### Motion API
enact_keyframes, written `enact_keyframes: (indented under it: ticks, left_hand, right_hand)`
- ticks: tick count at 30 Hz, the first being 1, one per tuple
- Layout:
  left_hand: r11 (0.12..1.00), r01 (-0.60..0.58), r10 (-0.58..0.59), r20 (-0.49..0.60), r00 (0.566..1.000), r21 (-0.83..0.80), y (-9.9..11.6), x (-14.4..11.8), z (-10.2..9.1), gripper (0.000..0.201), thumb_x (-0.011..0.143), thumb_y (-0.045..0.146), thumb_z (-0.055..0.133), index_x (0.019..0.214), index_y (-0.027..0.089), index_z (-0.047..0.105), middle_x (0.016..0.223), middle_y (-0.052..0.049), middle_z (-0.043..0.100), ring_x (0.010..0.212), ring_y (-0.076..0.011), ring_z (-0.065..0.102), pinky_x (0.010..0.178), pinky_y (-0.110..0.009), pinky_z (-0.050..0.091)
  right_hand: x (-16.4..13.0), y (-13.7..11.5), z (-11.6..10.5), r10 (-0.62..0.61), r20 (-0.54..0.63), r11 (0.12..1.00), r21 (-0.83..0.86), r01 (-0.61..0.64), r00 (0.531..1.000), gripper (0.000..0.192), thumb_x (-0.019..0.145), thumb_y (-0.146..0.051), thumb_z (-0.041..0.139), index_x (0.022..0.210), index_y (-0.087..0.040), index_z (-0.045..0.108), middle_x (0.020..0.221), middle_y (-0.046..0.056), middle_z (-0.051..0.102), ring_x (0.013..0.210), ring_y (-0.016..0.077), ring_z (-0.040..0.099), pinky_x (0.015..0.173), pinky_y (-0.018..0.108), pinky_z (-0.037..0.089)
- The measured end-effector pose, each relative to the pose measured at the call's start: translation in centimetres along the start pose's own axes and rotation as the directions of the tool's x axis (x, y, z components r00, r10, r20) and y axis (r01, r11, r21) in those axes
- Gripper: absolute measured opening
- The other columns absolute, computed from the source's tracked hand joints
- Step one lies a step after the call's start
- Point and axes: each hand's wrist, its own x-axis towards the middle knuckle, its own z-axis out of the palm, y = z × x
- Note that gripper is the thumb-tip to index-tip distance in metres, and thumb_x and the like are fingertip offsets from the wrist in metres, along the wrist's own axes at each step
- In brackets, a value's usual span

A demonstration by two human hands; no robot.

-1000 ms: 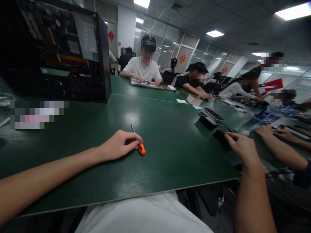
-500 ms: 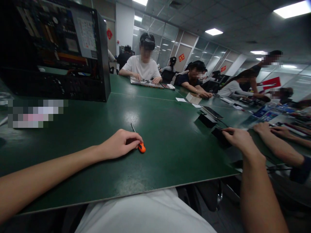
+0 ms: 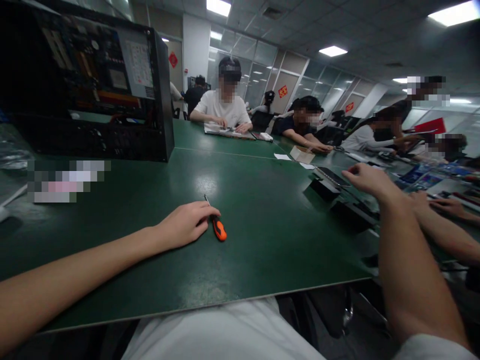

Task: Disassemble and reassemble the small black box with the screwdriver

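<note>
At the far left of the green table [image 3: 262, 250] stood the open computer case [image 3: 90, 85], its boards showing, well apart from both my hands. A blurred card or label lay on the table in front of it; I could not read it.

My left hand [image 3: 183, 225] rested on the table near the middle, fingers loosely curled and touching the shaft end of the orange-handled screwdriver [image 3: 218, 229]. It was not clamped on the tool: the fingertips lay against it, the handle sticking out free to the right, flat on the surface. Compared with half a second before, that hand had hardly shifted, and the screwdriver lay in the same place, turned only slightly.

The change was on the right. My right hand [image 3: 369, 179] had lifted off the black box [image 3: 350, 212] at the table's right edge, where its fingers had been pressing a moment earlier, and now hung in the air above and beyond it, over the flat dark device [image 3: 330, 176]. Its fingers were spread and held nothing. I judged that meant I had let go of the box and was reaching farther out, while the screwdriver waited under my left.

Further right, a neighbour's forearm [image 3: 446, 235] lay along the table edge, and other people worked across the table.
</note>
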Motion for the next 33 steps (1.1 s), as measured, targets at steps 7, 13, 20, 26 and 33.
enact_keyframes:
  ticks: [7,13,20,26,33]
  left_hand:
    - [0.992,0.006,-0.008,0.014,1.000,0.128,-0.5,-0.1,-0.5,0.029,0.097,0.017,0.052,0.120,0.021,0.069,0.103,-0.009,0.063,0.094,-0.0245,0.062,0.083,-0.035,0.051]
    - [0.981,-0.074,0.077,-0.007,0.997,0.180,-0.9,0.0,-0.6,0.021,0.100,0.023,0.052,0.114,0.023,0.067,0.134,-0.013,0.058,0.125,-0.0324,0.054,0.105,-0.052,0.041]
    - [0.997,-0.058,0.058,0.005,0.998,0.059,-0.7,0.0,-0.8,0.019,0.104,0.022,0.045,0.115,0.020,0.061,0.109,-0.005,0.071,0.101,-0.0222,0.066,0.104,-0.046,0.038]
    - [0.998,-0.055,0.056,-0.066,0.996,0.022,-0.4,-0.1,-1.0,0.022,0.104,0.026,0.047,0.119,0.018,0.061,0.105,-0.007,0.071,0.088,-0.0205,0.066,0.080,-0.032,0.047]
    - [0.990,-0.142,0.132,-0.238,0.962,-0.023,0.5,-0.4,-1.0,0.021,0.103,0.025,0.051,0.118,0.018,0.063,0.093,-0.004,0.070,0.076,-0.0167,0.063,0.073,-0.027,0.047]
  right_hand:
    - [0.8,-4.1,5.4,0.110,0.155,0.992,0.042,-0.118,0.982,0.038,0.071,-0.041,0.080,0.078,-0.021,0.049,0.096,0.027,0.068,0.092,0.0320,0.067,0.078,0.044,0.047]
    - [-1.0,-3.6,6.6,0.055,0.133,0.997,0.053,-0.063,0.990,0.047,0.077,-0.042,0.074,0.077,-0.028,0.029,0.087,0.018,0.064,0.089,0.0298,0.066,0.074,0.042,0.045]
    - [-2.2,-5.1,4.3,-0.042,0.128,0.999,0.019,0.039,0.991,0.039,0.081,-0.045,0.068,0.078,-0.027,0.034,0.084,0.016,0.060,0.080,0.0277,0.063,0.065,0.039,0.036]
    - [-5.1,-12.1,1.7,-0.349,0.068,0.935,0.096,0.342,0.935,0.032,0.091,-0.050,0.060,0.100,-0.021,0.048,0.098,0.016,0.066,0.083,0.0252,0.062,0.065,0.033,0.035]
    - [-16.4,-22.7,1.4,-0.848,0.063,0.513,0.342,0.787,0.526,0.033,0.088,-0.048,0.069,0.103,-0.022,0.054,0.091,0.006,0.069,0.076,0.0217,0.063,0.061,0.028,0.034]
